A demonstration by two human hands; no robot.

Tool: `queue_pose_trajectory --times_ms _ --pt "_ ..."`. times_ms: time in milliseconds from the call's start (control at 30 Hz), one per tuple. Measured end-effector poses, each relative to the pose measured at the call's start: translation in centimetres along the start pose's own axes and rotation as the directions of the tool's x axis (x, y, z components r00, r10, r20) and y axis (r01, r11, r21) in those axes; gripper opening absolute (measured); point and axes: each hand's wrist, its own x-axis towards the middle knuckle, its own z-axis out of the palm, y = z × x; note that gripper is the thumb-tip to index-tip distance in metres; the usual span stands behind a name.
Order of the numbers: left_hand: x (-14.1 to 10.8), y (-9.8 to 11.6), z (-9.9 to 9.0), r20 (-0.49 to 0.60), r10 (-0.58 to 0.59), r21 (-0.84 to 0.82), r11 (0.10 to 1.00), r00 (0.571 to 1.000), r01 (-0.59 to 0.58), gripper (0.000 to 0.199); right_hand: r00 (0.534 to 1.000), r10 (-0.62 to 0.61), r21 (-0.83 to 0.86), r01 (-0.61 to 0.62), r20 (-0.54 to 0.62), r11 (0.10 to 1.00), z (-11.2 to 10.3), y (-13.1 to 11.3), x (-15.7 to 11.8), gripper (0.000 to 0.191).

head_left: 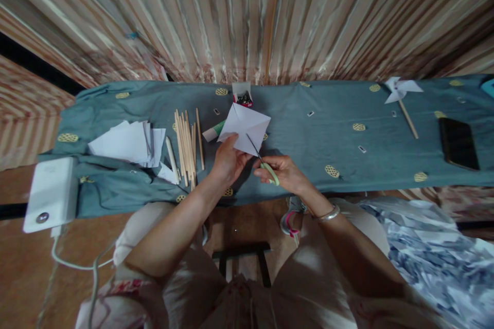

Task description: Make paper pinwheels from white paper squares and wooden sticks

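Note:
My left hand [229, 160] pinches a white square of paper [244, 124] near its lower left edge and holds it above the table. Creases or cuts run along the paper's diagonals. In my right hand [283, 172] is a pair of scissors [272, 172] with light green handles. Their dark blades lie across the paper's lower right part and point toward its middle. Behind the paper stands a small open box [243, 97] with dark metallic bits inside. A green and white item [213, 131] is partly hidden by the paper.
Several wooden sticks [187, 144] lie left of my hands, beside a white pen-like stick [172, 159] and a stack of white paper [123, 143]. A paper pinwheel [402, 89] and a black phone [458, 143] are at the right. A white device [50, 193] with a cable sits at the left edge.

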Motion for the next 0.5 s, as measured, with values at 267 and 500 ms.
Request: queue_pose_trajectory --times_ms 267,500 --pt "0.02 -0.02 0.07 0.0 0.002 -0.009 1.0 1.0 -0.002 0.013 1.0 -0.013 0.011 0.013 0.007 1.0 0.08 0.24 0.13 0.044" --pt "0.03 0.11 0.02 0.0 -0.005 -0.006 1.0 1.0 0.005 0.014 1.0 -0.01 -0.012 0.01 0.003 1.0 0.04 0.52 0.2 0.045"
